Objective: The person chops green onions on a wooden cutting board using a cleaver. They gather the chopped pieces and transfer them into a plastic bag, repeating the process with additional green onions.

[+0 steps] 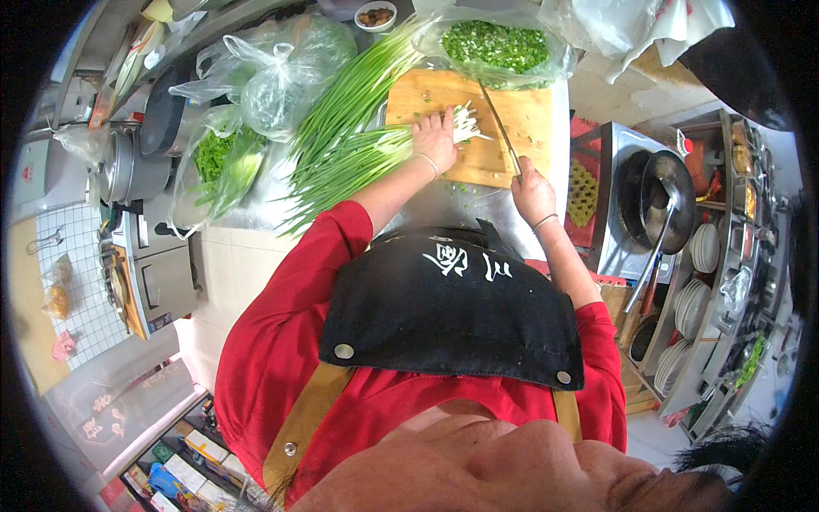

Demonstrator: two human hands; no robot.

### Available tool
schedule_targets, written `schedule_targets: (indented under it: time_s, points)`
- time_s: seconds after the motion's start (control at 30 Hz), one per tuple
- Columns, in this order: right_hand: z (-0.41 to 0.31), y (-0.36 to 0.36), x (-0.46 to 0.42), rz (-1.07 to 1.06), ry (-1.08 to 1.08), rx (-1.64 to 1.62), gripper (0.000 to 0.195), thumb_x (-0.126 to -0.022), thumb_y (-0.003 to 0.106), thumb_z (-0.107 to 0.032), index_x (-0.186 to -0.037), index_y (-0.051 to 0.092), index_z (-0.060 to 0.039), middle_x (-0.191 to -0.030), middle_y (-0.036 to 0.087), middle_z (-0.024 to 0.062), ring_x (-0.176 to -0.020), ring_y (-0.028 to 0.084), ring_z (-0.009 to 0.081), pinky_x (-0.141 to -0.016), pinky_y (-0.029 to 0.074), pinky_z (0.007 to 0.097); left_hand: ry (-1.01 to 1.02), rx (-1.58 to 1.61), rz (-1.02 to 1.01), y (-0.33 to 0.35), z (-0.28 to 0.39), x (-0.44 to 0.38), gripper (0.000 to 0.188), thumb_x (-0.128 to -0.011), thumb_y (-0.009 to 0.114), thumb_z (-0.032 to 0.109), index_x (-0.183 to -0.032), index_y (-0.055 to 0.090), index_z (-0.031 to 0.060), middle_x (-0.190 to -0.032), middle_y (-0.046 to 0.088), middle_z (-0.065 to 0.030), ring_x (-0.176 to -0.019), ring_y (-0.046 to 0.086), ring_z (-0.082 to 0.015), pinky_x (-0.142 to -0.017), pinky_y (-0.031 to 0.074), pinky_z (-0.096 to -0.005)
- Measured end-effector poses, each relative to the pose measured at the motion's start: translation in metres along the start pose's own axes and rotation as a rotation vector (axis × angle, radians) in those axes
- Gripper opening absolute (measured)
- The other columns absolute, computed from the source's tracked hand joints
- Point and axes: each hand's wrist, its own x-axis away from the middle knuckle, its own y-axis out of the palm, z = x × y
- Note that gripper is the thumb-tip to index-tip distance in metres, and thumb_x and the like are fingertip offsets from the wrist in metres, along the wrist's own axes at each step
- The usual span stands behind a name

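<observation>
A wooden cutting board lies on the steel counter before me. Across its left part rests a bunch of green onions, white ends on the board and green tops trailing left. My left hand presses down on this bunch near the white ends. The handle of a kitchen knife is in my right hand, at the board's near right edge. Seen almost edge-on, the knife blade points away over the board, to the right of the white ends. Small green bits are scattered on the board.
Behind the board sits a plastic bag of chopped green onions. More whole green onions lie to the left, beside tied plastic bags and bagged leafy greens. On the right are a stove, a wok and stacked plates.
</observation>
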Motion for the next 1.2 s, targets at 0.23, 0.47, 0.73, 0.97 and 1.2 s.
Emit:
schedule_targets:
  time_s: [0.23,0.47,0.73,0.97,1.2]
  points:
    - [-0.007,-0.016,0.004,-0.079,-0.128,-0.017,0.033,-0.084,0.059,-0.014,-0.116,0.051,-0.0048,-0.088,0.066,0.0242,-0.077,0.065,0.0414,-0.07,0.051,0.0512,0.026,0.046,0.104,0.004,-0.006,-0.002,0.083,-0.081,0.069,0.042,-0.145,0.034,0.0028,-0.133,0.048,-0.0205,-0.121,0.045,-0.0376,-0.096,0.035,-0.051]
    - [-0.028,-0.047,0.016,0.045,-0.012,-0.075,0.037,-0.085,0.06,-0.014,-0.12,0.049,-0.0045,-0.082,0.065,0.0258,-0.076,0.064,0.0443,-0.067,0.051,0.053,-0.127,0.16,0.075,0.002,-0.007,-0.013,0.068,-0.085,0.066,0.038,-0.139,0.041,0.0037,-0.121,0.055,-0.0152,-0.111,0.051,-0.0334,-0.093,0.036,-0.0505]
    - [-0.028,-0.002,0.031,0.055,0.067,-0.23,0.03,-0.084,0.063,-0.011,-0.111,0.052,-0.0032,-0.078,0.063,0.0262,-0.075,0.063,0.0451,-0.064,0.049,0.0503,-0.066,0.033,0.221,0.012,0.003,0.0,0.082,-0.084,0.062,0.05,-0.144,0.032,0.0028,-0.138,0.041,-0.0177,-0.124,0.042,-0.0342,-0.093,0.035,-0.0543]
    - [-0.034,0.03,-0.005,0.09,0.042,-0.145,0.034,-0.085,0.061,-0.015,-0.116,0.05,-0.0049,-0.08,0.065,0.025,-0.075,0.064,0.0445,-0.067,0.05,0.0526,-0.004,0.095,0.112,0.012,-0.002,-0.009,0.055,-0.093,0.052,0.038,-0.135,0.046,0.0039,-0.129,0.053,-0.0121,-0.115,0.05,-0.0281,-0.09,0.037,-0.0483]
    - [-0.016,0.009,-0.038,-0.046,-0.133,0.056,0.034,-0.085,0.057,-0.016,-0.117,0.05,-0.0055,-0.087,0.066,0.0236,-0.076,0.065,0.0413,-0.069,0.052,0.0512,0.237,0.079,0.314,0.022,-0.002,0.004,0.045,-0.091,0.055,0.03,-0.129,0.053,0.0056,-0.118,0.06,-0.01,-0.109,0.055,-0.0262,-0.09,0.038,-0.0435]
